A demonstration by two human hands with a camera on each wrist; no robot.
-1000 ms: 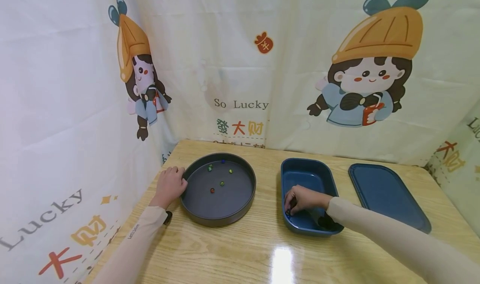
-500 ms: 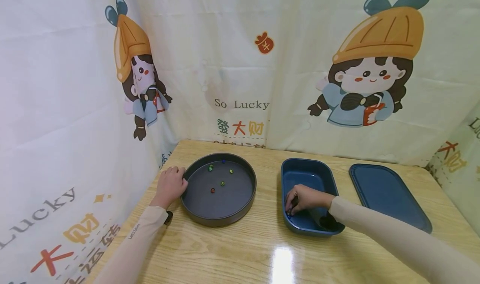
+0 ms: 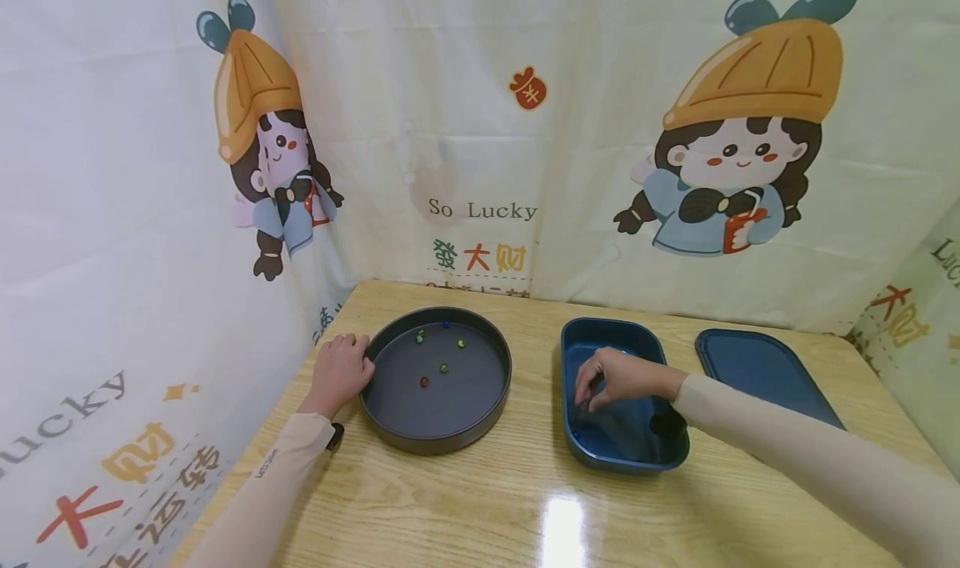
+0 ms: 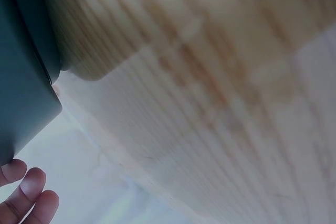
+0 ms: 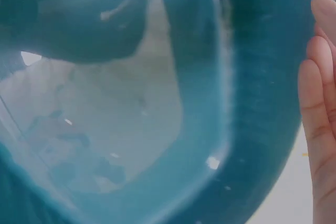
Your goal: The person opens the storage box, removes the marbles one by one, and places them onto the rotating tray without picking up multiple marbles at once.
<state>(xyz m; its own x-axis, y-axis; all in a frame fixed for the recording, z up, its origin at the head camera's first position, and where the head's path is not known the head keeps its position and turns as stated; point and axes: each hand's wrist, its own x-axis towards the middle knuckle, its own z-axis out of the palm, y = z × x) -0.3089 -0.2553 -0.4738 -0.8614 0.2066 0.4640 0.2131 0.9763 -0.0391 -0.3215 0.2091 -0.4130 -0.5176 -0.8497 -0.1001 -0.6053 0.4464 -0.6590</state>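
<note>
My left hand [image 3: 341, 374] grips the left rim of a round dark-grey pan [image 3: 435, 418]; in the left wrist view its fingertips [image 4: 32, 182] curl close to the pan's outer wall [image 4: 31, 108]. Loose in the pan lie several glass marbles, among them a red one [image 3: 424, 382], a green one [image 3: 444, 369] and a blue one [image 3: 446, 324]. Over a deep blue rectangular container [image 3: 622, 455], my right hand [image 3: 618, 376] pinches what looks like a small marble [image 3: 587, 404], mostly hidden by the fingertips. Another blue marble [image 3: 576, 435] sits in the container's near left corner.
A flat blue lid [image 3: 757, 368] lies right of the container, partly behind the right sleeve. Wooden table [image 3: 450, 501] shows between pan and container and in front of them. A printed curtain [image 3: 480, 159] hangs along the table's back and left edges.
My right hand has risen from the container's near left corner and shifted slightly away from me, fingertips still together. The left hand and the pan have stayed put.
</note>
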